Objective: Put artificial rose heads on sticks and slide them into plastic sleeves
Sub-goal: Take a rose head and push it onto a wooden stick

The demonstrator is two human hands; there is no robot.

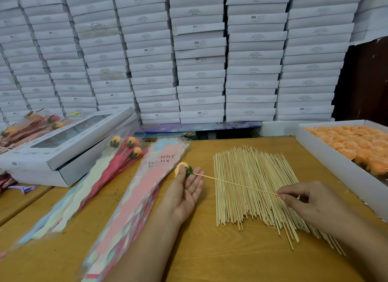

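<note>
My left hand (pixel 184 190) lies palm up over the wooden table and holds an orange rose head (pixel 181 168) with a green base between thumb and fingers. A thin wooden stick (pixel 235 184) runs from that green base to my right hand (pixel 308 199), which pinches its near end between thumb and forefinger. Under the stick lies a large pile of loose sticks (pixel 252 189). A stack of pink plastic sleeves (pixel 144 189) printed "LOVE YOU" lies just left of my left hand.
A white tray (pixel 327 162) of orange rose heads stands at the right. Finished sleeved roses (pixel 126 147) and a second sleeve pile lie left of centre beside a white window box (pixel 63 147). White boxes (pixel 199 57) are stacked high behind the table.
</note>
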